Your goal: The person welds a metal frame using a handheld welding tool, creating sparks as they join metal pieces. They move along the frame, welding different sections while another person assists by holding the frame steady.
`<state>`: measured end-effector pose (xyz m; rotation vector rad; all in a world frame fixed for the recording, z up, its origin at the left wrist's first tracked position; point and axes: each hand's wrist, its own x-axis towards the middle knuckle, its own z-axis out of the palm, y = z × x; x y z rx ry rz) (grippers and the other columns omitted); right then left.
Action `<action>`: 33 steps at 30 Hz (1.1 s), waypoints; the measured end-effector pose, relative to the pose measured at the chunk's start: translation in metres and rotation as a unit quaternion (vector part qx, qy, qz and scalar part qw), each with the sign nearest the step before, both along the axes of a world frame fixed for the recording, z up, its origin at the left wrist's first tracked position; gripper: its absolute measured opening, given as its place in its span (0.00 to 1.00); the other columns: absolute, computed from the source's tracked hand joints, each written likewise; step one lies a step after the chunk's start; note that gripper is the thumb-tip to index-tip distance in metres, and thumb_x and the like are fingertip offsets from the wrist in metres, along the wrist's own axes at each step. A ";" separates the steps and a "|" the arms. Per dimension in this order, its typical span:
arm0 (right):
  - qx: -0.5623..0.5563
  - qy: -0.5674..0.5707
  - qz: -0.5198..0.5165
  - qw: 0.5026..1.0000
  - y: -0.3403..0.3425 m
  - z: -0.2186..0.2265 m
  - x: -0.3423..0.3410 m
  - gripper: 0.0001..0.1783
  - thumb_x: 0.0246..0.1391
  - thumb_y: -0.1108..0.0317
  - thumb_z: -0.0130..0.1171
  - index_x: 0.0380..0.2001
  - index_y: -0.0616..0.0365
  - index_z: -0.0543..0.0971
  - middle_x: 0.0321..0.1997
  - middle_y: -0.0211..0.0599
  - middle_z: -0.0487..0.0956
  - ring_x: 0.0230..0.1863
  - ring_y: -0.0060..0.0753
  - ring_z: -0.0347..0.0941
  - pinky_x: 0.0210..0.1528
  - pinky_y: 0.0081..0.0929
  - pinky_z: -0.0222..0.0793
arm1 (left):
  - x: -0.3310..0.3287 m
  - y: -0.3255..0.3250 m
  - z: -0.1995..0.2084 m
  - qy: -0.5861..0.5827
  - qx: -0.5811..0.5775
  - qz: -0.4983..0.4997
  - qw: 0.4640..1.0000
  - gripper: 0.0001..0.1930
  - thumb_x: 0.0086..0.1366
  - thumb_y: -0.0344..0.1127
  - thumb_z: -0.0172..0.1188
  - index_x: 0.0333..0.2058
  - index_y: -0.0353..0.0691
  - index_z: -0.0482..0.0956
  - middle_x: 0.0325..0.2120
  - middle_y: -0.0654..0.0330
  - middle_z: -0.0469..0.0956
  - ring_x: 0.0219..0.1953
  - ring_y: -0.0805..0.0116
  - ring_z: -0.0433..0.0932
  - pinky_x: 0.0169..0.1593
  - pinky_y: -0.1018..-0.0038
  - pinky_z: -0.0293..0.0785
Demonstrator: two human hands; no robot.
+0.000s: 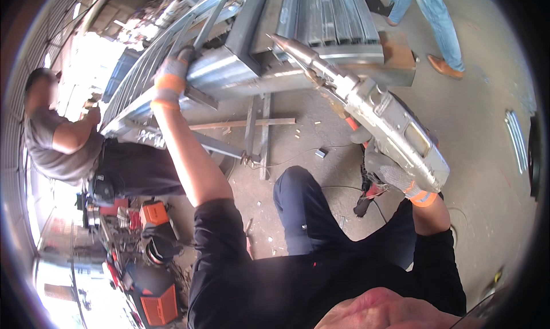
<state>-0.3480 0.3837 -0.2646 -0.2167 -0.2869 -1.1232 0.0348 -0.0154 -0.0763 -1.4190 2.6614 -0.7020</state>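
Observation:
My right hand point(395, 173), in a grey glove with an orange cuff, is closed around the rear of a large silver gun-shaped power tool point(375, 108). Its long nozzle points up and left, the pointed tip in front of the metal beams. The tool's exact kind is unclear. My left hand point(172, 80), gloved the same way, reaches forward to a steel frame point(220, 71) and appears closed on its edge. Motion blur softens its fingers, some of which are hidden. Several long steel channels point(326, 17) lie side by side on the structure beyond the nozzle.
A co-worker point(60, 128) in a grey shirt stands at left beside the barred frame. Another person's jeans-clad legs point(432, 20) are at the far right. Orange-and-black machines point(157, 300) sit lower left. Cables cross the floor, a small metal piece point(321, 153) lies there, and thin rods point(515, 140) lie at right.

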 end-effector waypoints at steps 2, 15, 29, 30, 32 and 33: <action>-0.019 -0.071 0.071 0.995 -0.011 -0.033 -0.005 0.47 0.64 0.53 0.70 0.77 0.59 0.61 0.70 0.49 0.72 0.68 0.43 0.70 0.67 0.37 0.71 | 0.014 -0.016 0.003 0.028 -0.010 0.007 1.000 0.43 0.50 0.16 0.67 0.68 0.45 0.75 0.60 0.49 0.80 0.62 0.48 0.79 0.66 0.59 0.76; -0.359 0.391 -0.337 0.778 -0.060 -0.010 -0.013 0.48 0.68 0.39 0.51 0.78 0.62 0.60 0.77 0.57 0.67 0.75 0.42 0.68 0.73 0.36 0.70 | -0.046 0.188 -0.087 0.281 -0.340 -0.109 0.891 0.16 0.76 0.28 0.56 0.60 0.34 0.78 0.56 0.47 0.80 0.52 0.50 0.82 0.55 0.59 0.79; -0.301 0.525 -0.469 0.643 -0.061 0.010 -0.007 0.26 0.57 0.63 0.74 0.57 0.60 0.84 0.53 0.37 0.88 0.54 0.35 0.86 0.55 0.34 0.81 | -0.218 0.387 -0.240 0.645 0.369 -0.160 0.650 0.41 0.60 0.40 0.75 0.68 0.33 0.67 0.48 0.54 0.81 0.46 0.58 0.82 0.50 0.65 0.77; -0.280 0.506 -0.449 0.681 -0.061 0.007 -0.005 0.26 0.56 0.62 0.75 0.57 0.60 0.84 0.53 0.37 0.88 0.54 0.35 0.86 0.55 0.34 0.81 | -0.223 0.397 -0.248 0.658 0.347 -0.165 0.648 0.42 0.56 0.41 0.81 0.65 0.34 0.70 0.42 0.56 0.83 0.40 0.59 0.84 0.44 0.66 0.79; -0.267 0.498 -0.410 0.716 -0.061 0.005 -0.008 0.28 0.56 0.61 0.75 0.58 0.60 0.83 0.54 0.38 0.88 0.55 0.36 0.85 0.56 0.35 0.80 | -0.227 0.402 -0.265 0.545 0.342 -0.103 0.759 0.35 0.56 0.40 0.81 0.58 0.39 0.74 0.41 0.56 0.82 0.39 0.54 0.83 0.43 0.63 0.80; -0.292 0.512 -0.433 0.682 -0.060 0.004 -0.009 0.29 0.57 0.60 0.75 0.59 0.60 0.83 0.55 0.39 0.87 0.55 0.36 0.85 0.57 0.35 0.80 | -0.228 0.403 -0.273 0.539 0.296 -0.118 0.780 0.31 0.55 0.40 0.80 0.55 0.41 0.76 0.41 0.55 0.82 0.39 0.52 0.83 0.42 0.62 0.80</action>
